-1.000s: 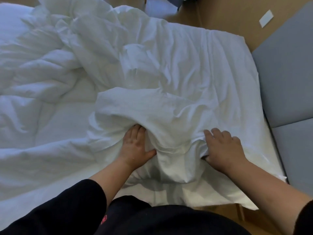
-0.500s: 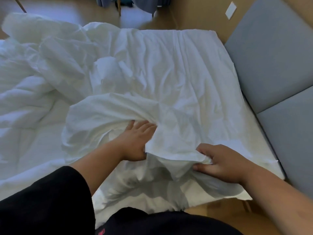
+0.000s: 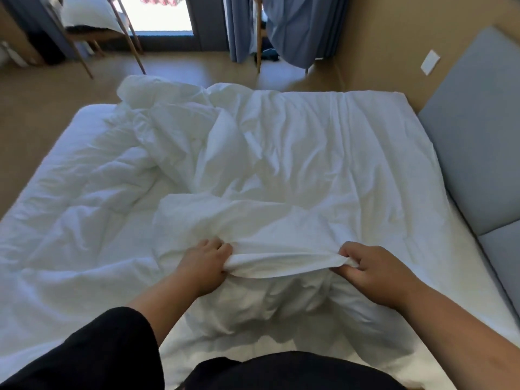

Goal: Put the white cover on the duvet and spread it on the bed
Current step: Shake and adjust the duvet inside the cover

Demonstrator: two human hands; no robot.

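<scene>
A tan floor (image 3: 197, 66) runs across the top of the frame to a bright window (image 3: 160, 12) at upper centre, with blue curtains (image 3: 304, 26) hanging to its right. At upper left stands a wooden-legged chair (image 3: 92, 26) with a white cushion on it. Down the right side a grey padded headboard (image 3: 475, 142) stands against a tan wall (image 3: 377, 49) bearing a white switch plate (image 3: 430, 62).
</scene>
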